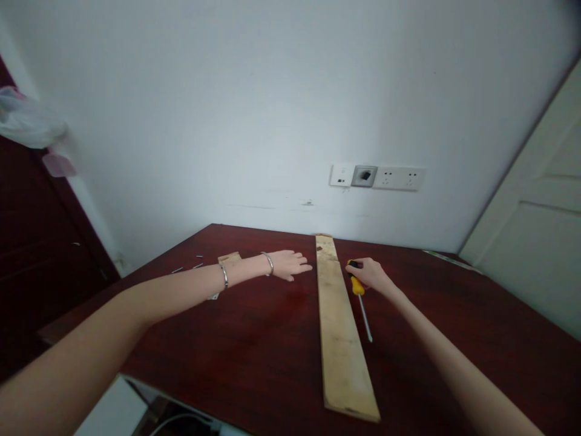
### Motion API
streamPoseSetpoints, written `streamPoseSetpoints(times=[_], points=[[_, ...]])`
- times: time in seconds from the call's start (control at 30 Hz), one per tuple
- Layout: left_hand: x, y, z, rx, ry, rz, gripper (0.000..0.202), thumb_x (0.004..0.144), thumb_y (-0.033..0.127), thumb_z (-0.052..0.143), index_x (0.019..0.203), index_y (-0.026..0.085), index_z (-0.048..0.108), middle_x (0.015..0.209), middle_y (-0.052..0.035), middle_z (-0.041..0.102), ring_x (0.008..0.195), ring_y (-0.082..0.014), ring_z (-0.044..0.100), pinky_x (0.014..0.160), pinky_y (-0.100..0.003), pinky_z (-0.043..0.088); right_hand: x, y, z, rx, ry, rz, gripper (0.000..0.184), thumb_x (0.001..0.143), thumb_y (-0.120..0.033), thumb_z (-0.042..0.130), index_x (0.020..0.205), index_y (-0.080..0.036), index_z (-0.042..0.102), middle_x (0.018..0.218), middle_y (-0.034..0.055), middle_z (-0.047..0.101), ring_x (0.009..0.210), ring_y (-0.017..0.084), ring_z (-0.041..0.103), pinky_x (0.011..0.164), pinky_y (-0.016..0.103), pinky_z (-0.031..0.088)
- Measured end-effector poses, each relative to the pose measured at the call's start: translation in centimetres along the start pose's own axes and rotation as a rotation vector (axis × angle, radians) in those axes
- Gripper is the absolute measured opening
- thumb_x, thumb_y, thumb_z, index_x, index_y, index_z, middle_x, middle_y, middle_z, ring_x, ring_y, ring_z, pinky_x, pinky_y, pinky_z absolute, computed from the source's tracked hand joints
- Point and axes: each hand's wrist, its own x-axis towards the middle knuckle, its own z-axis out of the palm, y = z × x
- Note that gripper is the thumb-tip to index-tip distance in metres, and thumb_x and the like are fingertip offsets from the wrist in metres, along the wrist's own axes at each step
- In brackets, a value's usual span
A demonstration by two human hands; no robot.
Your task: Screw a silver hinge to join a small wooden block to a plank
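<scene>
The work looks to be at an early stage: the plank (342, 327) lies flat on the desk (254, 345) and the screwdriver (358, 287) is in hand, but nothing appears driven into the wood. The pins (177, 270) lie loose and look unused.

Taking the plank's middle as the clock's centre, with the wall (272, 121) at 12, the plank runs from just short of 12 to between 5 and 6. The right hand (371, 274), at 1 o'clock, grips the screwdriver by its handle, its shaft angled toward 5 and its tip beside the plank. The left hand (289, 264), between 10 and 11, has its fingers extended and holds nothing; whether it touches the desk I cannot tell.

Counted: one plank, one screwdriver, three thin metal pins near 10 o'clock, one small block (229, 258) also near 10, partly hidden by the left forearm, and two bracelets (270, 264) on that arm.
</scene>
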Motion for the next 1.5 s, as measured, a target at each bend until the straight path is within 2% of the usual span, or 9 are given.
streamPoseSetpoints(times=[0.17,0.33,0.43,0.57,0.77,0.97,1.2,1.33,1.5], points=[[4.9,2.7,-0.2,-0.022,0.082,0.175,0.069,0.073,0.009,0.061,0.138,0.02,0.041,0.136,-0.0148,0.05,0.115,-0.0255,0.052,0.081,-0.033,0.048,-2.4,1.7,-3.5,0.092,0.064,0.041,0.036,0.078,-0.032,0.059,0.105,-0.011,0.072,0.063,0.0023,0.068,0.048,0.012,0.059,0.037,0.017,0.044],[8.2,3.4,0.5,-0.075,0.136,0.301,0.082,0.065,0.002,0.058,0.14,0.029,0.04,0.144,-0.0077,0.045,0.122,-0.0273,0.048,0.084,-0.037,0.048,-4.6,2.3,-5.0,0.128,0.069,0.049,0.038,0.076,-0.032,0.062,0.107,-0.012,0.071,0.066,0.0017,0.069,0.047,0.011,0.057,0.037,0.017,0.044],[9.2,3.2,1.1,-0.069,0.15,0.333,0.077,0.065,0.003,0.057,0.136,0.031,0.044,0.143,-0.0056,0.048,0.127,-0.0282,0.045,0.088,-0.041,0.046,-5.7,2.1,-5.2,0.132,0.032,0.042,0.042,0.076,-0.032,0.062,0.112,-0.011,0.069,0.063,0.0013,0.067,0.041,0.01,0.054,0.036,0.019,0.044],[10.2,2.8,1.3,-0.05,0.167,0.393,0.068,0.064,0.005,0.059,0.128,0.027,0.051,0.135,-0.0096,0.053,0.127,-0.0278,0.045,0.095,-0.044,0.042,-7.0,1.4,-5.4,0.126,0.014,0.011,0.042,0.076,-0.032,0.062,0.112,-0.011,0.069,0.064,0.0018,0.066,0.043,0.01,0.053,0.035,0.018,0.042],[10.4,2.6,0.1,0.004,0.2,0.52,0.062,0.058,0.012,0.066,0.118,0.021,0.055,0.116,-0.014,0.058,0.107,-0.0295,0.054,0.098,-0.044,0.038,-7.3,1.8,-6.1,0.167,0.022,-0.004,0.038,0.077,-0.032,0.061,0.109,-0.012,0.07,0.061,0.0003,0.064,0.042,0.009,0.05,0.036,0.017,0.04],[6.5,1.5,-2.9,0.056,0.19,0.476,0.065,0.06,0.024,0.069,0.122,0.016,0.052,0.11,-0.0158,0.055,0.099,-0.0308,0.055,0.106,-0.05,0.03,-5.9,3.6,-6.1,0.318,0.022,0.128,0.039,0.079,-0.035,0.059,0.107,-0.01,0.07,0.055,-0.0006,0.061,0.04,0.008,0.048,0.035,0.017,0.036],[-1.2,-5.2,-7.6,0.023,0.001,0.084,0.07,0.061,0.027,0.072,0.126,0.022,0.046,0.121,-0.0126,0.05,0.106,-0.0289,0.05,0.102,-0.042,0.031,-3.6,4.6,-3.5,0.33,-0.087,0.211,0.04,0.082,-0.036,0.056,0.11,-0.01,0.068,0.044,-0.0033,0.051,0.035,0.009,0.043,0.033,0.019,0.032],[-5.4,-10.1,-7.2,0.049,-0.062,-0.093,0.075,0.055,0.033,0.076,0.123,0.017,0.047,0.121,-0.0145,0.05,0.101,-0.0291,0.052,0.095,-0.039,0.036,-2.5,3.1,-1.4,0.269,-0.12,0.144,0.039,0.081,-0.035,0.057,0.109,-0.012,0.069,0.049,-0.0019,0.055,0.038,0.01,0.047,0.033,0.018,0.034],[-10.8,-16.1,-3.9,0.016,-0.191,-0.339,0.074,0.051,0.037,0.077,0.117,0.018,0.049,0.117,-0.0128,0.052,0.095,-0.0267,0.055,0.086,-0.035,0.041,-2.0,-1.4,1.1,0.188,-0.164,0.004,0.039,0.077,-0.033,0.061,0.109,-0.012,0.069,0.055,-0.0014,0.059,0.039,0.01,0.051,0.034,0.019,0.038]])
